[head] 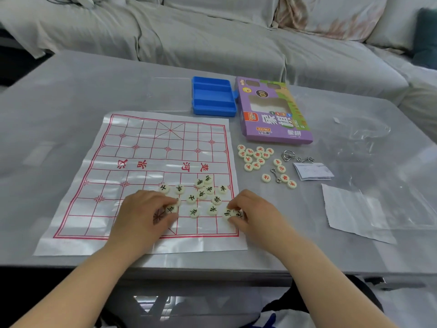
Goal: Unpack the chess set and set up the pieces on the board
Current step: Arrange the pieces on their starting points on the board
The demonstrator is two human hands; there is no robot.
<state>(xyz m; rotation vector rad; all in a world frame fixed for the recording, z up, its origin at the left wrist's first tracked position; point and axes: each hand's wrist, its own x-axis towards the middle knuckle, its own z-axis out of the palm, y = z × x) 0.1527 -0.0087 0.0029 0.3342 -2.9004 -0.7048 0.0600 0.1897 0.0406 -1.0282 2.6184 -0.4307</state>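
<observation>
Unpacking looks done: board sheet (142,162) lies flat on the table (71,91); blue case (212,95) sits open and empty beside the purple box (272,112); placing has barely begun. Black-lettered pieces (201,193) lie loose over the near right squares, none plainly on its starting point; red-lettered pieces (255,157) wait in a heap just off the board's right edge. Left hand (146,210) pinches one black piece (170,209); right hand (254,213) pinches what looks like two more near the board's right corner.
</observation>
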